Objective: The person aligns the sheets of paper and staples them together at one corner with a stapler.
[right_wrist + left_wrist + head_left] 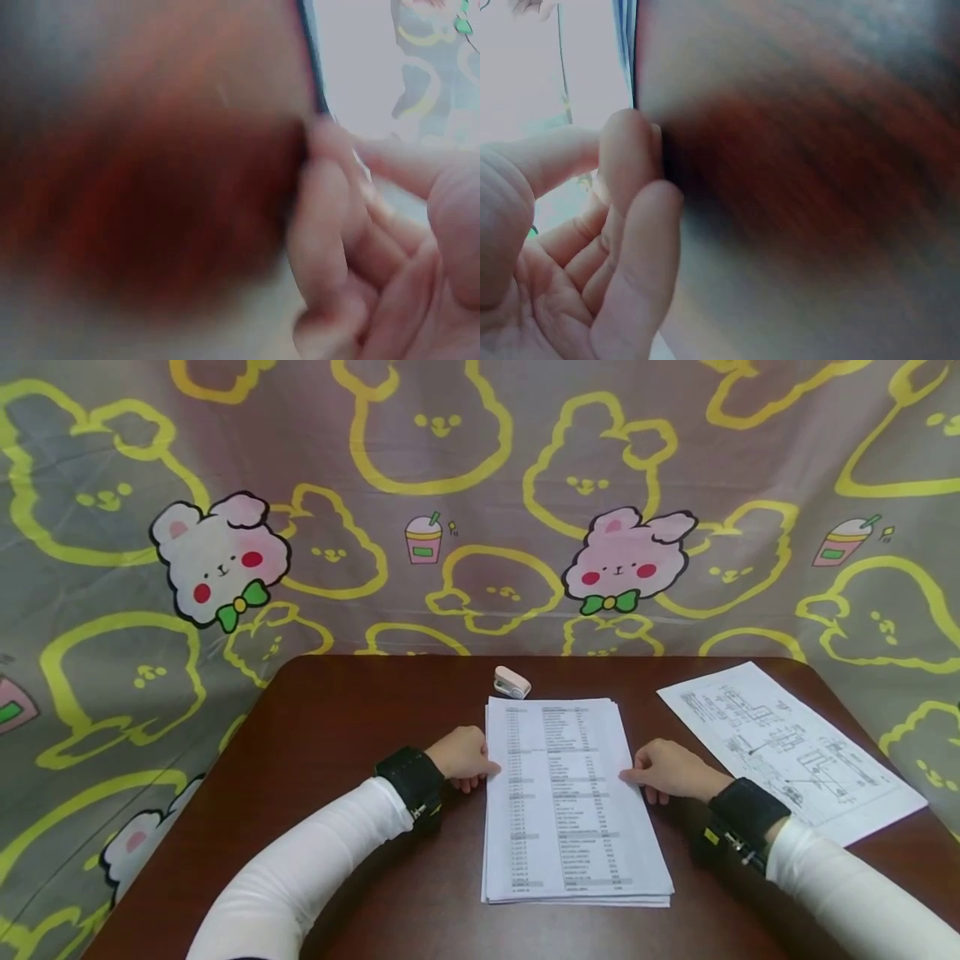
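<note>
A stack of printed paper sheets lies in front of me, its top sheet covered in table rows and its edges slightly uneven at the bottom. My left hand pinches the stack's left edge, thumb on top and fingers curled below. On the opposite edge my right hand pinches the paper in the same way. In the left wrist view the left fingers meet the side of the layered sheets. The right fingers are at the stack's side in the right wrist view, somewhat blurred.
Just beyond the stack's top edge sits a small pale pink stapler. To the right, a sheet with technical drawings lies at an angle, partly behind the right wrist. The dark brown table ends at a patterned cloth.
</note>
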A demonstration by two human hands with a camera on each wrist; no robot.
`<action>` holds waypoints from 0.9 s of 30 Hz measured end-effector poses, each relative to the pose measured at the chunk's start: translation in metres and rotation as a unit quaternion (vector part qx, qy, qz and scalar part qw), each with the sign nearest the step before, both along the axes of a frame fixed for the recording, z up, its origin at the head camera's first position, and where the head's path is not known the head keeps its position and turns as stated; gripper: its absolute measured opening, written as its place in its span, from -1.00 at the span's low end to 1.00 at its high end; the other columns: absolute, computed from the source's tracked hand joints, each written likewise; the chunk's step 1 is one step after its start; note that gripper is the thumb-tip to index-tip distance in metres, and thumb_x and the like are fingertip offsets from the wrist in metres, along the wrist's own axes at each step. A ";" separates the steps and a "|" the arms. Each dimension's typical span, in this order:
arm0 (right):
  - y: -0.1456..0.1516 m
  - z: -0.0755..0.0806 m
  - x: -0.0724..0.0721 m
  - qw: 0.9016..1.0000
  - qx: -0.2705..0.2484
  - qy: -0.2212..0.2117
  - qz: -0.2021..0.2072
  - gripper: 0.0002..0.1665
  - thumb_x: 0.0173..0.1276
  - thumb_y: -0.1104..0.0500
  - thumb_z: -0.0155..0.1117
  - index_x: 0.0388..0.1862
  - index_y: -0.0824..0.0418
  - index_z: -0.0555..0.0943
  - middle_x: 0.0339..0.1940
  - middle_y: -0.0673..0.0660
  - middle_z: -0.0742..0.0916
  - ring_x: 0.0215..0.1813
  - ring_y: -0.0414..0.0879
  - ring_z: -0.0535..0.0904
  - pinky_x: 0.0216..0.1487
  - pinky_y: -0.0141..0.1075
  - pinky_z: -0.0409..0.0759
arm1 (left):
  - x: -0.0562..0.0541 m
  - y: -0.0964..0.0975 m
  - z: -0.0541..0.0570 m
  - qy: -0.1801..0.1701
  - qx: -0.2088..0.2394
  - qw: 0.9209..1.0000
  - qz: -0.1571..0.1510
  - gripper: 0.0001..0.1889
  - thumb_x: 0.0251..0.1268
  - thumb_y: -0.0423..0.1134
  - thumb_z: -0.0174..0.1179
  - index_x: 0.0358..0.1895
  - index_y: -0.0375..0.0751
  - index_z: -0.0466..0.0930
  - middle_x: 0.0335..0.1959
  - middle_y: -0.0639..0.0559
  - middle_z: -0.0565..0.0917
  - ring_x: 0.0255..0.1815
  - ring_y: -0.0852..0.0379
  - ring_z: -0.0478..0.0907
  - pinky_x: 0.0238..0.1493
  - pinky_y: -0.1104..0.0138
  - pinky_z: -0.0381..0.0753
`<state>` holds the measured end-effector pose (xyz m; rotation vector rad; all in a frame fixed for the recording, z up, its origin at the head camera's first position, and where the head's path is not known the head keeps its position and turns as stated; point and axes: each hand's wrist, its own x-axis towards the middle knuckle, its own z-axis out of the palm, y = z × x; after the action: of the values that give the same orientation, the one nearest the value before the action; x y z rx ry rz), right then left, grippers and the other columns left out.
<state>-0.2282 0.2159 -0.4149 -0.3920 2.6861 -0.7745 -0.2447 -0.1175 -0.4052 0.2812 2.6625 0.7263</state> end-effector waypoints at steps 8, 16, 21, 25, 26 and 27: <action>0.031 0.012 -0.011 0.999 -0.029 0.031 0.030 -0.76 0.41 0.05 0.25 -0.39 0.18 0.62 -0.61 0.01 0.64 -0.60 -0.07 0.53 -0.48 -0.24 0.49 | 0.001 0.003 0.004 0.026 0.017 0.999 -0.028 -0.69 0.32 -0.17 0.26 -0.58 -0.20 0.58 -0.76 -0.02 0.56 -0.78 0.12 0.51 -0.72 0.39 0.45; 0.062 0.016 -0.020 0.989 0.006 0.146 -0.020 -0.78 0.40 0.09 0.26 -0.25 0.26 0.63 -0.48 0.05 0.66 -0.46 -0.06 0.48 -0.45 -0.25 0.46 | -0.001 0.012 0.013 0.028 0.096 0.995 -0.017 -0.72 0.38 -0.15 0.20 -0.45 -0.28 0.59 -0.71 -0.07 0.58 -0.80 0.11 0.45 -0.70 0.38 0.44; 0.077 0.015 -0.024 0.984 0.026 0.169 -0.040 -0.74 0.38 0.11 0.26 -0.15 0.30 0.61 -0.27 0.20 0.70 -0.26 0.09 0.58 -0.28 -0.09 0.58 | -0.003 0.021 0.015 0.016 0.141 0.990 -0.017 -0.73 0.40 -0.17 0.18 -0.36 -0.34 0.59 -0.65 -0.08 0.61 -0.78 0.12 0.47 -0.67 0.36 0.50; 0.088 0.016 -0.030 0.983 0.045 0.173 -0.052 -0.63 0.39 0.12 0.23 -0.02 0.42 0.55 -0.10 0.40 0.66 -0.05 0.29 0.57 -0.07 0.13 0.54 | -0.008 0.029 0.016 0.010 0.183 0.983 -0.015 -0.75 0.40 -0.20 0.17 -0.26 -0.39 0.58 -0.58 -0.11 0.65 -0.73 0.11 0.53 -0.62 0.35 0.56; 0.092 0.017 -0.032 0.982 0.052 0.172 -0.055 -0.59 0.39 0.12 0.22 0.01 0.45 0.52 -0.05 0.44 0.64 -0.01 0.33 0.55 -0.03 0.17 0.52 | -0.009 0.031 0.016 0.011 0.187 0.982 -0.012 -0.75 0.40 -0.20 0.17 -0.24 -0.39 0.57 -0.55 -0.11 0.66 -0.72 0.10 0.55 -0.61 0.35 0.57; 0.095 0.017 -0.033 0.982 0.057 0.168 -0.058 -0.55 0.40 0.12 0.22 0.06 0.47 0.50 0.00 0.47 0.61 0.03 0.36 0.53 0.00 0.20 0.48 | -0.010 0.033 0.016 0.012 0.192 0.981 -0.010 -0.76 0.40 -0.20 0.17 -0.23 -0.37 0.57 -0.54 -0.11 0.68 -0.71 0.10 0.56 -0.62 0.35 0.56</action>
<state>-0.2612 0.3112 -0.3977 -0.3685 3.0766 -0.6282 -0.2550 -0.0843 -0.3887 0.4180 2.5203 1.2351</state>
